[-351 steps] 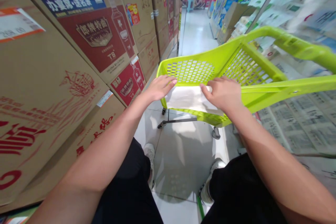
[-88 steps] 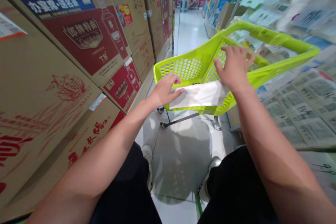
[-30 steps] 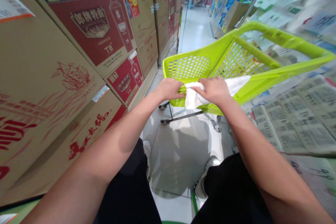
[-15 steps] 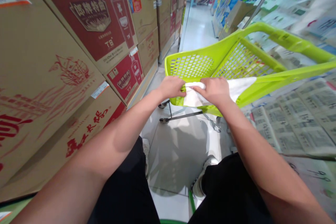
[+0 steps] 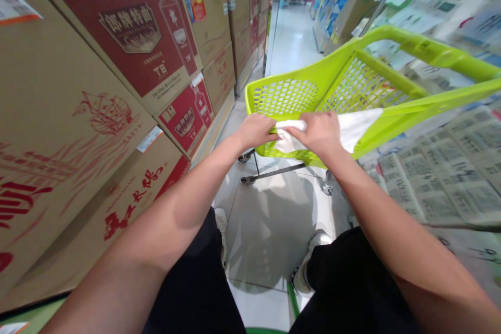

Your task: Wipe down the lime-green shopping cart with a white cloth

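Observation:
A lime-green plastic shopping cart (image 5: 336,62) with perforated walls stands at an angle before me. My left hand (image 5: 255,130) is closed around the cart's near rim at its left corner. Draped over that same rim is a white cloth (image 5: 290,142), one stretch hanging down the near side and another reaching right beyond my wrist. My right hand (image 5: 320,130) is closed on the cloth, the thumb pressing it against the rim. The fingertips on the cart's inner side are hidden.
Stacked cardboard cartons (image 5: 156,36) wall the left side. Bundled white packages with handwritten prices (image 5: 450,167) are piled on the right. A tiled aisle (image 5: 295,31) runs ahead. The cart's wheels (image 5: 248,180) rest near my feet, and a green bar (image 5: 293,300) lies beside my right shoe.
The cloth hanging below the rim has bunched up and shows shorter between my hands. Both hands keep nearly the same places on the rim. The view has shifted slightly.

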Motion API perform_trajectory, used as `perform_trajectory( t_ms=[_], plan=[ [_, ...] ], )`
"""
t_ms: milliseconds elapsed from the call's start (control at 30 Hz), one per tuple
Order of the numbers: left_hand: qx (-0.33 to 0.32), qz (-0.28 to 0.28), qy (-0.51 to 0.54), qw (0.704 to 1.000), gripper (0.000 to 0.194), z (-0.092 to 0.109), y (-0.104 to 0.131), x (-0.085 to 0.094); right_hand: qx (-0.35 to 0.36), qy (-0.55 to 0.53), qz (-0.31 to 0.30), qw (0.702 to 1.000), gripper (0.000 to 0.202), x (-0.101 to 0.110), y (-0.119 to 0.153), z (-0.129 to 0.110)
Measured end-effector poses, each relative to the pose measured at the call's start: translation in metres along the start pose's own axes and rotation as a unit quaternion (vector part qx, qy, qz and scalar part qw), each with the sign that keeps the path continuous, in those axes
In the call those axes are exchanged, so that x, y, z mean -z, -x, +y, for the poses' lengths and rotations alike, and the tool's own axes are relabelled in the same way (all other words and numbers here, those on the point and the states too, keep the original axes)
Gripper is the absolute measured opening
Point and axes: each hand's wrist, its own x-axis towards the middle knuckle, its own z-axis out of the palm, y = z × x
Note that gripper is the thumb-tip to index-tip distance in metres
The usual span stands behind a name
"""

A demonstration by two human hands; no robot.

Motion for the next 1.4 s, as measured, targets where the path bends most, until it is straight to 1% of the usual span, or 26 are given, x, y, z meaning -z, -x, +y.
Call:
perform_trajectory(
  t_ms=[67, 100, 133, 200, 267, 367, 433, 467, 500, 567, 633, 700, 733, 767, 800, 833, 900, 1000, 1067, 1100, 1133, 1167, 1200, 1267, 1333, 1400],
  plan=[
    [-0.006, 0.012, 0.010, 1.000, 0.034, 0.007, -0.001, -0.001, 0.023, -0.021, -0.001, 1.000, 0.068, -0.003, -0.003, -0.021],
    [-0.004, 0.014, 0.012, 1.000, 0.034, 0.007, -0.001, -0.001, 0.024, -0.026, -0.001, 0.999, 0.067, -0.004, -0.004, -0.024],
    [-0.001, 0.014, 0.013, 1.000, 0.035, 0.005, -0.002, -0.001, 0.018, -0.027, -0.002, 0.999, 0.067, -0.003, -0.006, -0.022],
    [0.010, 0.010, 0.007, 1.000, 0.041, -0.004, -0.004, -0.001, -0.009, -0.020, -0.006, 1.000, 0.069, 0.000, -0.007, -0.002],
    [0.017, 0.006, 0.001, 1.000, 0.043, -0.017, -0.006, 0.000, -0.041, -0.003, -0.004, 0.999, 0.073, 0.005, -0.005, 0.031],
    [0.027, 0.008, 0.001, 1.000, 0.040, -0.032, -0.005, 0.001, -0.066, 0.027, 0.027, 0.997, 0.081, 0.013, 0.000, 0.082],
    [0.037, 0.014, 0.000, 0.999, 0.039, -0.032, -0.003, 0.001, -0.062, 0.047, 0.047, 0.996, 0.086, 0.017, 0.004, 0.102],
    [0.042, 0.016, -0.002, 0.999, 0.039, -0.029, -0.002, 0.001, -0.056, 0.055, 0.050, 0.996, 0.086, 0.018, 0.004, 0.104],
    [0.046, 0.016, -0.004, 0.999, 0.038, -0.024, -0.001, 0.001, -0.051, 0.058, 0.045, 0.996, 0.084, 0.018, 0.005, 0.102],
    [0.047, 0.011, -0.009, 0.999, 0.039, -0.010, 0.002, 0.002, -0.036, 0.050, 0.017, 0.998, 0.075, 0.015, 0.003, 0.082],
    [0.046, 0.004, -0.013, 0.999, 0.040, 0.005, 0.004, 0.002, -0.001, 0.022, -0.017, 1.000, 0.064, 0.009, 0.001, 0.049],
    [0.037, 0.001, -0.012, 0.999, 0.040, 0.017, 0.005, 0.002, 0.038, -0.008, -0.034, 0.999, 0.061, 0.004, 0.000, 0.016],
    [0.032, 0.001, -0.011, 0.999, 0.040, 0.020, 0.005, 0.002, 0.052, -0.020, -0.035, 0.998, 0.060, 0.003, -0.001, 0.004],
    [0.029, 0.002, -0.010, 1.000, 0.040, 0.022, 0.005, 0.002, 0.059, -0.029, -0.035, 0.997, 0.061, 0.002, -0.002, -0.005],
    [0.028, 0.000, -0.011, 1.000, 0.040, 0.021, 0.005, 0.003, 0.061, -0.036, -0.034, 0.997, 0.060, 0.001, -0.003, -0.007],
    [0.032, -0.002, -0.015, 0.999, 0.041, 0.018, 0.004, 0.004, 0.059, -0.040, -0.034, 0.997, 0.060, 0.002, -0.003, -0.005],
    [0.048, -0.011, -0.028, 0.998, 0.042, 0.008, 0.004, 0.006, 0.043, -0.035, -0.033, 0.998, 0.058, 0.006, -0.003, 0.015],
    [0.055, -0.022, -0.039, 0.998, 0.041, -0.013, 0.005, 0.009, -0.013, 0.008, -0.005, 1.000, 0.062, 0.019, 0.001, 0.069],
    [0.047, -0.009, -0.039, 0.998, 0.041, -0.027, 0.006, 0.009, -0.040, 0.034, 0.029, 0.998, 0.064, 0.029, 0.006, 0.104],
    [0.044, 0.005, -0.040, 0.998, 0.042, -0.032, 0.007, 0.009, -0.042, 0.041, 0.043, 0.997, 0.064, 0.033, 0.008, 0.117],
    [0.045, 0.019, -0.041, 0.998, 0.044, -0.035, 0.008, 0.008, -0.039, 0.046, 0.053, 0.997, 0.064, 0.035, 0.010, 0.126],
    [0.048, 0.033, -0.041, 0.997, 0.046, -0.037, 0.010, 0.007, -0.031, 0.048, 0.057, 0.997, 0.063, 0.035, 0.011, 0.129],
    [0.054, 0.043, -0.040, 0.997, 0.047, -0.036, 0.011, 0.005, -0.024, 0.050, 0.058, 0.997, 0.063, 0.033, 0.011, 0.127],
    [0.066, 0.042, -0.035, 0.996, 0.046, -0.028, 0.012, 0.004, -0.008, 0.050, 0.049, 0.998, 0.064, 0.025, 0.009, 0.107],
    [0.070, 0.023, -0.030, 0.997, 0.046, -0.014, 0.013, 0.003, 0.020, 0.038, 0.028, 0.999, 0.063, 0.014, 0.007, 0.072],
    [0.060, 0.002, -0.028, 0.998, 0.047, 0.001, 0.014, 0.005, 0.056, 0.014, 0.009, 0.998, 0.062, 0.005, 0.005, 0.036]
  ],
)
